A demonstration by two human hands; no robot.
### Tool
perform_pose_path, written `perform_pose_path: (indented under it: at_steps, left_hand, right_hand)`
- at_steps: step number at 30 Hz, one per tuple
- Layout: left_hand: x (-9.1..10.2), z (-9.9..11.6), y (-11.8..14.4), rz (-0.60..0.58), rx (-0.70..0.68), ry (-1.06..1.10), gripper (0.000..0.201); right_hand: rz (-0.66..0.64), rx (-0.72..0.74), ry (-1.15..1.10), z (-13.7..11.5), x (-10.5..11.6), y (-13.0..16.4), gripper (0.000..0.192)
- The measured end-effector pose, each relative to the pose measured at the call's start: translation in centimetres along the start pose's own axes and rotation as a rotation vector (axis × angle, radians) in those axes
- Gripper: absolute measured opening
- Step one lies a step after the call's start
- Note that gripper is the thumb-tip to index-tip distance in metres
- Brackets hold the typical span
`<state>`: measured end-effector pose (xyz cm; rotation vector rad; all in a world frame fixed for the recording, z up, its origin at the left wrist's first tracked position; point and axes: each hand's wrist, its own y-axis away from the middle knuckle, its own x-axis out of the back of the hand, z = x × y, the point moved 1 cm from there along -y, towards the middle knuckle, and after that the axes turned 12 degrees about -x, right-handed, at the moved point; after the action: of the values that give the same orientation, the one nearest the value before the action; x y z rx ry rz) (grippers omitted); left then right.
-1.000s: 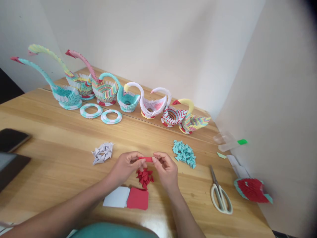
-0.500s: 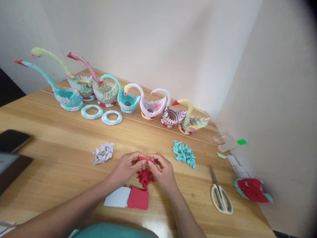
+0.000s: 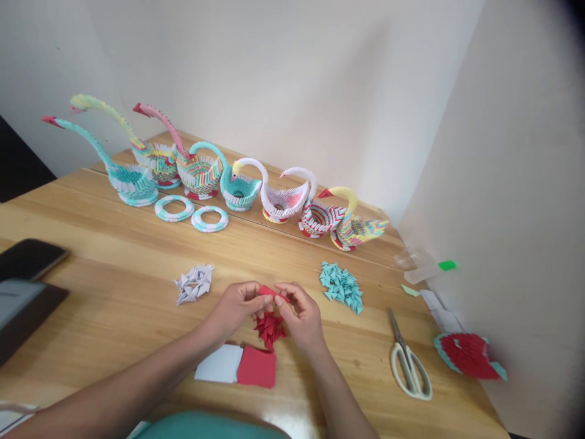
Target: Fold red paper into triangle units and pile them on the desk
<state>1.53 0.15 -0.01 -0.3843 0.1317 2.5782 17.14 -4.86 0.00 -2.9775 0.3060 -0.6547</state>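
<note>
We hold a small red paper strip (image 3: 270,291) between both hands, just above the surface (image 3: 114,244). Our left hand (image 3: 237,308) pinches its left end with thumb and fingers closed on it; our right hand (image 3: 299,314) pinches the right end the same way. The strip looks partly folded, not yet a finished triangle, as far as we can judge.

Done so far, judging from the layout: a small pile of red folded units (image 3: 269,327) lies directly under the hands, a white pile (image 3: 194,283) to the left, a teal pile (image 3: 342,285) to the right. Unfolded stock remains: a red paper stack (image 3: 257,367) touching a white paper stack (image 3: 219,364), near our body.

Containers: none proper. The row of paper swans (image 3: 237,183) at the back has hollow bodies; we cannot tell if anything is in them. Two teal-white rings (image 3: 192,213) lie in front of them. Scissors (image 3: 408,360) lie well right, beside a red-and-teal half-built piece (image 3: 468,353).
</note>
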Motion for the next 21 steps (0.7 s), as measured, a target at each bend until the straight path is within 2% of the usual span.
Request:
perform_pose_path:
  at_steps: [6, 15, 21]
  left_hand:
    - [0.02, 0.17, 0.03, 0.012, -0.011, -0.044, 0.027]
    - [0.41, -0.76, -0.01, 0.043, -0.076, -0.111, 0.023]
    - [0.40, -0.73, -0.04, 0.045, -0.072, -0.100, 0.024]
  right_hand:
    - [-0.005, -0.028, -0.015, 0.23, -0.15, -0.11, 0.017]
    - [-0.037, -0.177, -0.067, 0.37, -0.30, -0.02, 0.024]
    - [-0.029, -0.197, -0.101, 0.53, -0.41, -0.04, 0.024]
